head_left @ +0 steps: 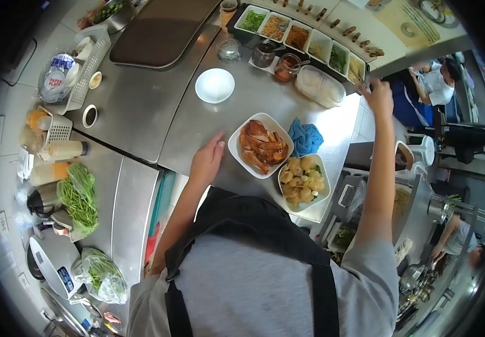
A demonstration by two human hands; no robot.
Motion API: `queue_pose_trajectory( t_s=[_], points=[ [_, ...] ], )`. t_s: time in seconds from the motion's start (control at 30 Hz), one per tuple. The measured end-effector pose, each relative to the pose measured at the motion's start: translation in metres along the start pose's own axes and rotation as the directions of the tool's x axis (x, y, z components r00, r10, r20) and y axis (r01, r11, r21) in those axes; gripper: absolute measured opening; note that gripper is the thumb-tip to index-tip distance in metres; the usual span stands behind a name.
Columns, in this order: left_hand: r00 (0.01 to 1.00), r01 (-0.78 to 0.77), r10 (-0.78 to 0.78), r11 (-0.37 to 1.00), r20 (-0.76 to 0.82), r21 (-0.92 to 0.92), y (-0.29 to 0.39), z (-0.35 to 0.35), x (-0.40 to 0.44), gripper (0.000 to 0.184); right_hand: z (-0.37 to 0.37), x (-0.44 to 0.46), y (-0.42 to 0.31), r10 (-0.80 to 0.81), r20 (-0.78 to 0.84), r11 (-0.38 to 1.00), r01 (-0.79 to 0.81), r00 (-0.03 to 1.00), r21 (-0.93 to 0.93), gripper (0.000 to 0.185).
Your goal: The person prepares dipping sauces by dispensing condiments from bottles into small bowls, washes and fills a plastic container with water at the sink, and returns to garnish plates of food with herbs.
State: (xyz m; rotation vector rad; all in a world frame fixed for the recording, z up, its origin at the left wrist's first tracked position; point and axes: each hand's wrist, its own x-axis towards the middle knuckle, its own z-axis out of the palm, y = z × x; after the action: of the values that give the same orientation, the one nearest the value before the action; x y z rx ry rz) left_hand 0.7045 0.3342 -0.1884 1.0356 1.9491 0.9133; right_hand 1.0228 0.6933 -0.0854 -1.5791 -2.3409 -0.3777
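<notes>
My left hand (209,160) lies on the steel counter with its fingers stretched out, just left of a square white bowl (234,147) and holding nothing. In that bowl are browned, glazed chicken pieces (262,145). Close by on its lower right stands a second white bowl (324,196) of pale, glossy chunks (300,181) with some green leaf. My right hand (378,96) is reached out to the right end of the garnish rack, beside the last white tub (357,68). Its fingers are bent together; what they hold, if anything, is too small to make out.
The garnish rack (236,21) holds several tubs. In front stand two sauce jars (287,68) and a clear lidded container (320,87). A round white bowl (215,86), blue cloth (305,136) and brown tray (158,33) share the counter. Two people (439,81) are at right.
</notes>
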Motion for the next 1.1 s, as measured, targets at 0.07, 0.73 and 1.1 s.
queue_pose_trajectory(
  t_s=[0.07,0.73,1.1],
  points=[
    [0.998,-0.055,0.055,0.998,0.023,0.004,-0.011,0.012,0.005,0.04,0.004,-0.039,-0.017,-0.102,0.428,0.924,-0.074,0.898,0.375,0.029],
    [0.943,-0.331,0.277,0.836,0.185,0.438,0.023,-0.038,0.079,0.033,0.037,-0.081,-0.225,-0.454,0.247,0.584,0.077,0.856,0.808,0.022],
    [0.885,-0.399,0.391,0.917,-0.252,0.019,0.078,-0.015,0.09,0.022,-0.015,-0.051,-0.16,-0.393,0.352,0.487,-0.132,0.85,0.863,0.022]
  ],
)
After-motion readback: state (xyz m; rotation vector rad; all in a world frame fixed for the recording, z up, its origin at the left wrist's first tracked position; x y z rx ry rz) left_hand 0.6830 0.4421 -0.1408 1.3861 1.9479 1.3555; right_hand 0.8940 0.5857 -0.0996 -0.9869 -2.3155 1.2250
